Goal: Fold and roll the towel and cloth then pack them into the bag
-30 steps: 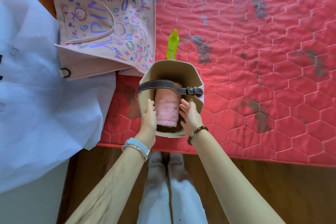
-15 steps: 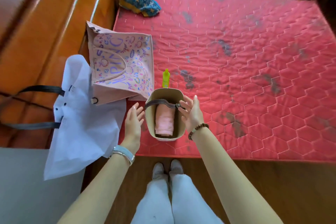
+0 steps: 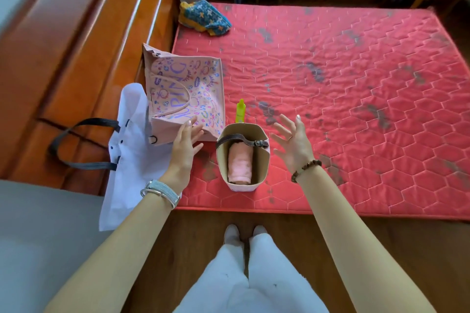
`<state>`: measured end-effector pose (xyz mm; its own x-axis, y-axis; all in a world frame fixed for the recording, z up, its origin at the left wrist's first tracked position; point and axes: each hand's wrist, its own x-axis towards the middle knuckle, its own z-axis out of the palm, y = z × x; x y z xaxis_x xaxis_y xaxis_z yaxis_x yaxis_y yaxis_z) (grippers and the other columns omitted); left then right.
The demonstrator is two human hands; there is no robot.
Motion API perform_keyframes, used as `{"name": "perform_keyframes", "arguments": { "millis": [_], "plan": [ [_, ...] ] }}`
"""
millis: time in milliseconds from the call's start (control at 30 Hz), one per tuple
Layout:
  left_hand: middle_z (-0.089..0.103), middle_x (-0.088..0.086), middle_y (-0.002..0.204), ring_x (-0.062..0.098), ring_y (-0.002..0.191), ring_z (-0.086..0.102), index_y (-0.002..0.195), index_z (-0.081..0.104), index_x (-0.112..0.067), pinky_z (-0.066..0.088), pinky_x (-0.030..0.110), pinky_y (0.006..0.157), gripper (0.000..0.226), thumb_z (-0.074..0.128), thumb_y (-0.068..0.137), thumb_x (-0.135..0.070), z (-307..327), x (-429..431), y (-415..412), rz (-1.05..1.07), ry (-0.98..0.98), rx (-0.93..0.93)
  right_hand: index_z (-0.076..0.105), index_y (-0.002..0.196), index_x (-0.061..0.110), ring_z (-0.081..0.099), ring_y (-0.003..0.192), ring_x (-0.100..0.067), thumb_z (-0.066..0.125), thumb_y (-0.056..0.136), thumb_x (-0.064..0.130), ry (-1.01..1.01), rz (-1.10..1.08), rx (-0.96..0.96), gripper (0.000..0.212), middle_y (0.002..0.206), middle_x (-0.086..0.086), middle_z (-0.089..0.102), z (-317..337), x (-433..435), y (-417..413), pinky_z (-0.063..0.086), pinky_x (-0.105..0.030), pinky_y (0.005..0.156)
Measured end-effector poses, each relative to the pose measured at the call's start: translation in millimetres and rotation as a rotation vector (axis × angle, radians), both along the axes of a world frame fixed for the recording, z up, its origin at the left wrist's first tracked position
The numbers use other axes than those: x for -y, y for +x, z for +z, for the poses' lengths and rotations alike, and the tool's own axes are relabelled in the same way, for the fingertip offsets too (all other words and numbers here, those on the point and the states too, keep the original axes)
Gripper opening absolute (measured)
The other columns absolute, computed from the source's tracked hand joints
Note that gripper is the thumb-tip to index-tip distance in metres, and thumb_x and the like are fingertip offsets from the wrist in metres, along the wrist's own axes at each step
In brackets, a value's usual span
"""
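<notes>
Pink rolled towel (image 3: 240,162) stands on end inside a small beige bucket-shaped bag (image 3: 259,160), under a brown leather strap (image 3: 239,138) buckled across the bag's open mouth. The bag sits upright near the front edge of a red quilted mattress (image 3: 356,109).

Seen from the person's own head, both hands hover either side of the bag, apart from it. The left hand (image 3: 184,145) has a relaxed, open grip with straight fingers and holds nothing. Its fingertips overlap the lower edge of a pink doodle-printed tote (image 3: 185,94) lying flat; whether they touch it cannot be told. The right hand (image 3: 292,145) is spread wide and empty.

A yellow-green bottle (image 3: 240,110) sits just behind the bag. A white fabric carrier (image 3: 129,150) with dark handles hangs off the mattress on the left. A blue and yellow patterned cloth (image 3: 204,16) lies crumpled at the far left corner of the mattress, well apart from the bag.

Judging from this, the towel is packed and the cloth is the step in hand. It would go best spread flat on the mattress and folded into a strip no wider than the bag is deep. Rolled tightly, it could then slide in beside the towel, with the strap pushed aside and one hand steadying the bag's rim against tipping.
</notes>
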<state>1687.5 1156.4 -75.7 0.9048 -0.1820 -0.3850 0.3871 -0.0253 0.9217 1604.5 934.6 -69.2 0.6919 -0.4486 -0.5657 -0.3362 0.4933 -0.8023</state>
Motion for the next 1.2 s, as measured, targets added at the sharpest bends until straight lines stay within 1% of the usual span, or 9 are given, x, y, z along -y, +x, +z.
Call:
{"name": "perform_keyframes", "arguments": {
  "millis": [167, 233, 300, 400, 533, 733, 833, 1033, 1200],
  "plan": [
    [0.062, -0.004, 0.124, 0.012, 0.12, 0.058, 0.142, 0.048, -0.024, 0.041, 0.044, 0.11, 0.045, 0.029, 0.107, -0.044, 6.2, -3.4, -7.1, -0.005, -0.012, -0.005, 0.05, 0.139, 0.029, 0.051, 0.121, -0.022, 0.022, 0.101, 0.055, -0.018, 0.003, 0.022, 0.054, 0.141, 0.0, 0.051, 7.2, 0.9, -13.1, 0.042, -0.031, 0.073],
    [0.061, -0.002, 0.127, 0.013, 0.122, 0.057, 0.142, 0.049, -0.025, 0.041, 0.044, 0.111, 0.044, 0.029, 0.107, -0.044, 7.5, -2.1, -14.3, -0.009, -0.019, 0.001, 0.051, 0.138, 0.029, 0.052, 0.12, -0.021, 0.022, 0.101, 0.055, -0.03, 0.001, 0.033, 0.054, 0.141, 0.001, 0.052, 9.7, 1.6, -21.5, 0.042, -0.029, 0.07],
    [0.06, 0.0, 0.129, 0.013, 0.124, 0.056, 0.14, 0.049, -0.026, 0.041, 0.044, 0.111, 0.043, 0.029, 0.107, -0.044, 8.1, -1.8, -18.7, -0.007, -0.023, 0.01, 0.052, 0.137, 0.03, 0.053, 0.12, -0.021, 0.022, 0.101, 0.055, -0.037, -0.002, 0.051, 0.054, 0.14, 0.002, 0.052, 11.5, 1.5, -27.5, 0.043, -0.03, 0.074],
    [0.06, 0.002, 0.132, 0.015, 0.125, 0.056, 0.137, 0.05, -0.027, 0.04, 0.044, 0.112, 0.041, 0.028, 0.107, -0.044, 13.2, 4.5, -31.3, -0.002, -0.04, 0.027, 0.054, 0.134, 0.032, 0.053, 0.123, -0.021, 0.023, 0.1, 0.056, -0.069, -0.011, 0.072, 0.052, 0.138, 0.003, 0.054, 16.0, 4.8, -45.2, 0.039, -0.039, 0.092],
    [0.058, 0.004, 0.136, 0.015, 0.125, 0.055, 0.139, 0.049, -0.024, 0.041, 0.043, 0.111, 0.043, 0.028, 0.107, -0.044, 18.6, 14.2, -56.9, 0.026, -0.079, 0.036, 0.053, 0.134, 0.034, 0.054, 0.122, -0.019, 0.023, 0.1, 0.058, -0.106, -0.019, 0.075, 0.051, 0.137, 0.004, 0.056, 23.3, 12.0, -79.0, 0.036, -0.046, 0.104],
    [0.052, 0.007, 0.145, 0.018, 0.131, 0.051, 0.147, 0.044, -0.021, 0.044, 0.036, 0.1, 0.051, 0.028, 0.106, -0.046, 24.9, 28.5, -106.7, -0.012, -0.169, 0.019, 0.054, 0.133, 0.033, 0.056, 0.12, -0.019, 0.025, 0.1, 0.057, -0.116, -0.047, 0.101, 0.05, 0.136, 0.003, 0.056, 37.0, 28.7, -140.6, 0.037, -0.05, 0.108],
    [0.052, 0.007, 0.146, 0.018, 0.133, 0.051, 0.143, 0.048, -0.024, 0.043, 0.039, 0.106, 0.048, 0.029, 0.105, -0.048, 27.4, 36.8, -134.1, -0.023, -0.181, 0.027, 0.055, 0.133, 0.032, 0.057, 0.12, -0.019, 0.026, 0.1, 0.057, -0.117, -0.062, 0.115, 0.05, 0.136, 0.003, 0.058, 41.7, 37.0, -170.1, 0.036, -0.05, 0.109],
    [0.057, 0.004, 0.14, 0.014, 0.127, 0.055, 0.139, 0.052, -0.023, 0.045, 0.035, 0.103, 0.045, 0.032, 0.105, -0.046, 37.1, 67.4, -186.5, -0.087, -0.213, 0.044, 0.058, 0.129, 0.032, 0.058, 0.117, -0.02, 0.03, 0.099, 0.057, -0.133, -0.156, 0.162, 0.048, 0.137, 0.0, 0.058, 48.1, 50.6, -237.6, 0.037, -0.047, 0.104],
    [0.06, 0.002, 0.13, 0.014, 0.118, 0.058, 0.13, 0.056, -0.025, 0.044, 0.035, 0.101, 0.038, 0.032, 0.106, -0.042, 48.7, 118.7, -215.3, -0.222, -0.234, 0.046, 0.058, 0.13, 0.031, 0.061, 0.115, -0.016, 0.029, 0.1, 0.054, -0.158, -0.299, 0.179, 0.048, 0.134, 0.002, 0.059, 57.3, 75.3, -300.2, 0.034, -0.051, 0.109]
  ]
}}
